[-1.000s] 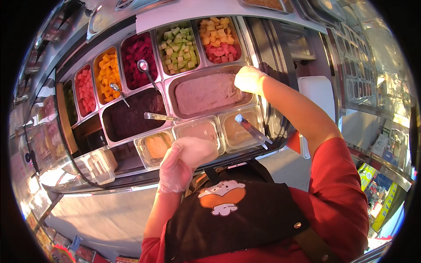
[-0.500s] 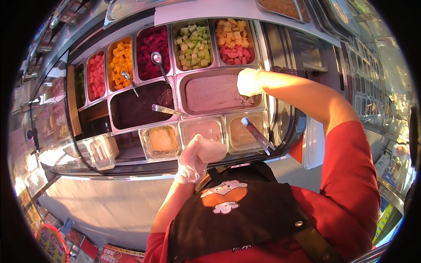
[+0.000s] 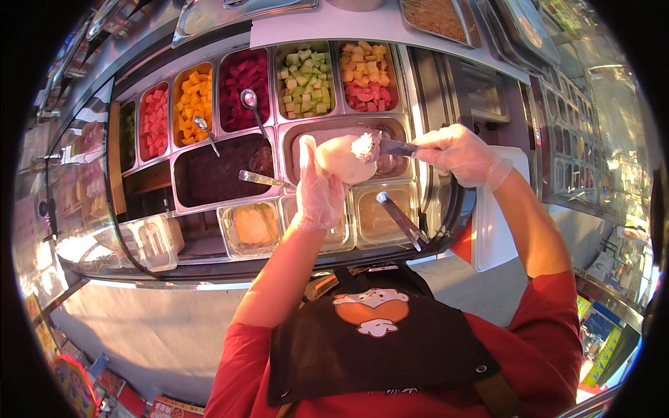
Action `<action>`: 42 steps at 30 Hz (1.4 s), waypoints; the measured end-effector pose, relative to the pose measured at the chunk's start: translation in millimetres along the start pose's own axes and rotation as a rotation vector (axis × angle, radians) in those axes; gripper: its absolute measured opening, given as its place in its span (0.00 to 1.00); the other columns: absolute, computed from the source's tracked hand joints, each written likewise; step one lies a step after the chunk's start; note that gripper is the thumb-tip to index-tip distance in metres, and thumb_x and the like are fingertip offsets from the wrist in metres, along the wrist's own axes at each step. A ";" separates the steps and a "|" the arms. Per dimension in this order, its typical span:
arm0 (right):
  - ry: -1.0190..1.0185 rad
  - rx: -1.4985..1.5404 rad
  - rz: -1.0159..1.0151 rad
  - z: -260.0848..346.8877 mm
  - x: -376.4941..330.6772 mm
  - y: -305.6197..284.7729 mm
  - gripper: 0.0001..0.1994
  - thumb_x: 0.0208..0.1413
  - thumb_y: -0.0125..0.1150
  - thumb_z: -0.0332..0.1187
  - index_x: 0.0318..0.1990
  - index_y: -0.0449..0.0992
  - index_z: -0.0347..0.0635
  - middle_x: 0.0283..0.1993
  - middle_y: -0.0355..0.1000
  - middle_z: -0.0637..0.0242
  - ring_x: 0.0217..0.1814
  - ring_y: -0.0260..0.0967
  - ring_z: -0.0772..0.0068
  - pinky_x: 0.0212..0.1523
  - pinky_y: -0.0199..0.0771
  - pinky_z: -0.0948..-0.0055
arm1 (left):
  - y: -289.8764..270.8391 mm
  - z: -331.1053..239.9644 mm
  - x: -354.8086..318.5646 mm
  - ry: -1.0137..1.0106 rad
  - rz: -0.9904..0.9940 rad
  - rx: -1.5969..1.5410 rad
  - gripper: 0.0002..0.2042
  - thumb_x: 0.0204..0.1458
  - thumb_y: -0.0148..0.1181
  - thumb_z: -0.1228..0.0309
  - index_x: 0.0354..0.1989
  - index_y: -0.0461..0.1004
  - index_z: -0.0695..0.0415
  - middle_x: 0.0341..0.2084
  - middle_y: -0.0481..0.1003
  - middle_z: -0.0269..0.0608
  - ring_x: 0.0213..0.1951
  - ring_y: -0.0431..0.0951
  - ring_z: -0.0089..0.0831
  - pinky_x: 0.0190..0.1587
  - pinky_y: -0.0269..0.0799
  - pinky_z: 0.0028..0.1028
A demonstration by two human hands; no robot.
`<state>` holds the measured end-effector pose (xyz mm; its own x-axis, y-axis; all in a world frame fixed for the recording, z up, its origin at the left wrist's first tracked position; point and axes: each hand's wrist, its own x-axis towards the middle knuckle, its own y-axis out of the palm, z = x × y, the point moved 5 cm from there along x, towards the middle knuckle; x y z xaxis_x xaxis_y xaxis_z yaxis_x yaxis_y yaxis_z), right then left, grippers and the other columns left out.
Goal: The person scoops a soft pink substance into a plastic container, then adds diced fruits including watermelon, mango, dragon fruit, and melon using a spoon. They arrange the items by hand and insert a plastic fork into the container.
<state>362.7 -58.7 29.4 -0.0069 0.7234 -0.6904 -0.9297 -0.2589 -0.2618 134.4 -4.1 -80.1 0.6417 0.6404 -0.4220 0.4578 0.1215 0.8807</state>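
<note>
My left hand [image 3: 317, 202], in a clear plastic glove, is closed around the edge of a soft, pale, round dough wrapper [image 3: 338, 161]. It holds the wrapper over a steel pan [image 3: 398, 130] of pinkish-mauve paste. My gloved right hand [image 3: 461, 157] grips a flat metal spatula [image 3: 397, 148] from the right. A clump of pale pink paste [image 3: 366, 147] sits on its tip, against the wrapper's right side. Whether the clump has come off the blade I cannot tell. The wrapper and left hand hide part of the pan.
Left of the paste pan stands a pan of dark purple filling [image 3: 216, 174]. Behind are pans of cubed fruit [image 3: 304, 80], with spoons lying over some. Nearer me are clear tubs [image 3: 251, 226] and metal tongs [image 3: 403, 221]. A white tray [image 3: 496, 230] is at the right.
My left hand has lifted the dough wrapper forward over the paste pan. My right hand has drawn back to the right from the pan, bringing up the spatula with paste on it.
</note>
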 end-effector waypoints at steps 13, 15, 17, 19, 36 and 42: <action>-0.126 0.160 -0.319 -19.9 -69.3 145.5 0.15 0.70 0.52 0.34 0.56 0.77 0.34 0.26 0.65 0.77 0.27 0.59 0.85 0.30 0.61 0.79 | -19.2 -22.2 -13.8 0.462 -0.262 0.496 0.10 0.55 0.68 0.82 0.45 0.80 0.62 0.39 0.82 0.41 0.39 0.83 0.29 0.47 0.81 0.31; -0.255 0.003 -0.390 -15.6 -92.1 136.7 0.14 0.70 0.53 0.32 0.55 0.78 0.34 0.25 0.65 0.76 0.27 0.59 0.85 0.30 0.61 0.79 | -33.8 -54.2 -12.9 0.498 -0.211 0.524 0.11 0.55 0.69 0.79 0.46 0.80 0.62 0.39 0.82 0.41 0.40 0.83 0.31 0.48 0.81 0.32; -0.152 0.091 -0.362 -32.3 -93.6 129.4 0.14 0.70 0.53 0.33 0.55 0.78 0.34 0.25 0.66 0.76 0.27 0.59 0.85 0.30 0.61 0.79 | -34.5 -62.3 -13.9 0.384 -0.098 0.632 0.12 0.58 0.66 0.76 0.50 0.78 0.61 0.43 0.81 0.41 0.46 0.82 0.32 0.50 0.79 0.32; -0.061 0.243 -0.359 -35.2 -87.4 123.5 0.14 0.70 0.52 0.34 0.54 0.78 0.35 0.26 0.67 0.75 0.27 0.60 0.86 0.30 0.61 0.79 | -21.5 -54.0 -29.0 0.114 -0.083 0.512 0.13 0.60 0.65 0.72 0.52 0.77 0.60 0.46 0.80 0.42 0.48 0.81 0.34 0.52 0.79 0.33; -0.190 -1.008 -0.678 -129.6 102.5 86.1 0.09 0.66 0.49 0.32 0.40 0.75 0.39 0.35 0.79 0.49 0.41 0.82 0.51 0.40 0.82 0.57 | -70.4 -77.8 -95.6 0.140 -0.239 0.587 0.02 0.61 0.60 0.79 0.38 0.78 0.61 0.36 0.77 0.37 0.35 0.74 0.24 0.41 0.70 0.23; -0.005 -0.974 -0.322 -115.4 77.6 120.5 0.14 0.55 0.68 0.38 0.41 0.78 0.35 0.41 0.81 0.50 0.44 0.83 0.53 0.43 0.83 0.60 | -82.3 -83.5 -105.6 0.208 -0.325 0.512 0.10 0.66 0.57 0.73 0.51 0.76 0.65 0.47 0.79 0.43 0.48 0.80 0.32 0.55 0.77 0.31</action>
<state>292.6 -107.7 -133.6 0.1863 0.8527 -0.4881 -0.1847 -0.4575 -0.8698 -22.4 -18.4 -90.1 0.3114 0.7721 -0.5539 0.8777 -0.0102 0.4792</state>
